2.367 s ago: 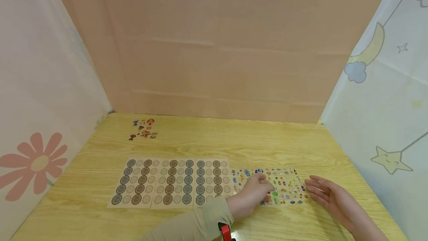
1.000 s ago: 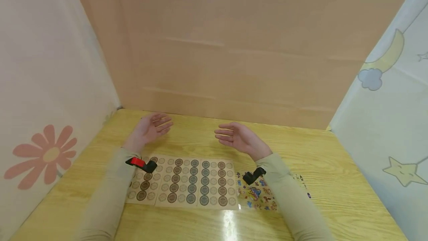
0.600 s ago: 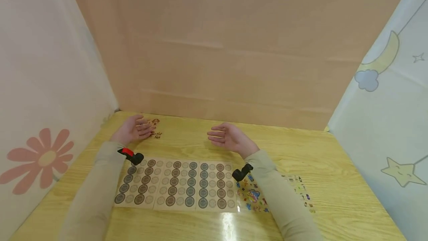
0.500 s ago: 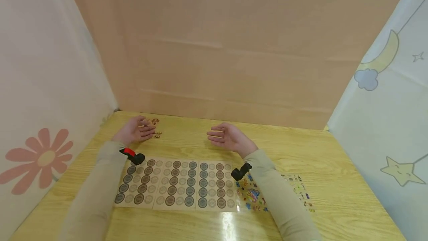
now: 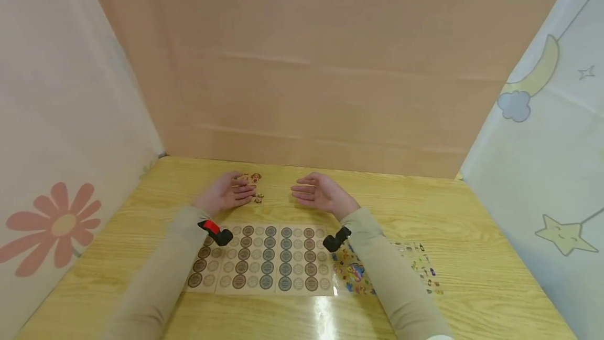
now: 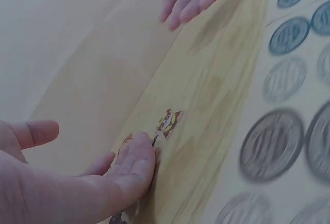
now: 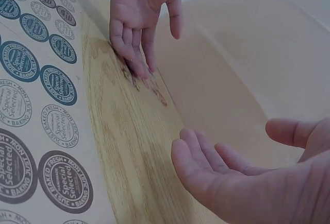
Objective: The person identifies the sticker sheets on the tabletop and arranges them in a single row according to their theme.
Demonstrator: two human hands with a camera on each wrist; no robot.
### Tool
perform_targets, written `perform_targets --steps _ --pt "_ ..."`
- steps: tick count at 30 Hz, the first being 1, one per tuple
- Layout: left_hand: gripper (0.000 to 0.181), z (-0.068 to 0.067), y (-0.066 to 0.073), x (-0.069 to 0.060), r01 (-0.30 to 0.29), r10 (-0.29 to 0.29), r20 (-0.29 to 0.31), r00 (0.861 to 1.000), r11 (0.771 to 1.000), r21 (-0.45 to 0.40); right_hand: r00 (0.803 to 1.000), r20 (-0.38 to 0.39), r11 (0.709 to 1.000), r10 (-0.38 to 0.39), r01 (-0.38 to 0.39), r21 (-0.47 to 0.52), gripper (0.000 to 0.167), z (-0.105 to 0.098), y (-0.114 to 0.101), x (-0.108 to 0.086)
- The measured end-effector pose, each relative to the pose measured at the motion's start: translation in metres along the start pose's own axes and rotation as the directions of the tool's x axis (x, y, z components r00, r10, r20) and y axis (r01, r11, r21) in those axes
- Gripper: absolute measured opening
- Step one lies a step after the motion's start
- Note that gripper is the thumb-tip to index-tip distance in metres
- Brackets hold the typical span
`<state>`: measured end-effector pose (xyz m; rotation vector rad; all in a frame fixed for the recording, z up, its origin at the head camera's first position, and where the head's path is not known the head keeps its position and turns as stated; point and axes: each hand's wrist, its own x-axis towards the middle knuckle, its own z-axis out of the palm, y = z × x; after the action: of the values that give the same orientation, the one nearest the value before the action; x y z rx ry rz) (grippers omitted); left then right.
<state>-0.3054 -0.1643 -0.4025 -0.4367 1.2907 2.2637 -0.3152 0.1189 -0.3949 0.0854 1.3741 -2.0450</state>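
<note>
Near the back of the table my left hand [image 5: 227,193] lies palm inward, its fingers extended over a small clear sticker sheet with cartoon characters [image 5: 258,199]. Its fingertips touch or press the sheet, and the palm and fingers hide much of it. In the left wrist view a few printed figures [image 6: 169,123] show just past the fingertips. My right hand [image 5: 322,193] hovers to the right, fingers loosely straight and pointing left, holding nothing. A gap of bare wood separates the two hands. The right wrist view shows both hands, with the sticker sheet's figures [image 7: 157,94] beneath the left fingers.
Three sheets of round labels [image 5: 273,288] lie side by side in front of the hands, partly under the left forearm. Clear sheets of colourful stickers [image 5: 355,272] and small stickers [image 5: 427,272] lie under the right forearm. A brown backdrop [image 5: 302,119] stands behind.
Earlier both hands were at the clear sticker sheets on the right. In the last half second my left hand has slid the cartoon sticker sheet rightward. The right hand has stayed nearly still.
</note>
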Motion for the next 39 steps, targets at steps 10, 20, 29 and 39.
perform_targets --steps 10,20,29,39 --pt "0.065 0.012 -0.013 0.002 -0.047 0.048 0.072 0.996 0.999 -0.013 1.000 0.008 1.000 0.024 -0.024 0.019 0.054 0.012 0.008 0.013" --pt "0.065 -0.011 0.016 -0.024 -0.146 0.156 -0.029 0.987 0.964 0.222 0.999 -0.031 1.000 0.030 -0.029 0.008 0.055 0.016 0.012 0.020" --pt "0.070 -0.010 0.014 -0.024 -0.078 0.093 -0.060 0.994 0.972 0.223 0.997 0.056 0.999 0.049 -0.049 0.004 0.058 0.014 0.012 0.018" --pt "0.068 -0.002 0.006 -0.022 -0.098 0.115 -0.055 0.992 0.964 0.246 0.997 0.019 0.998 0.068 -0.068 0.001 0.059 0.020 0.013 0.023"
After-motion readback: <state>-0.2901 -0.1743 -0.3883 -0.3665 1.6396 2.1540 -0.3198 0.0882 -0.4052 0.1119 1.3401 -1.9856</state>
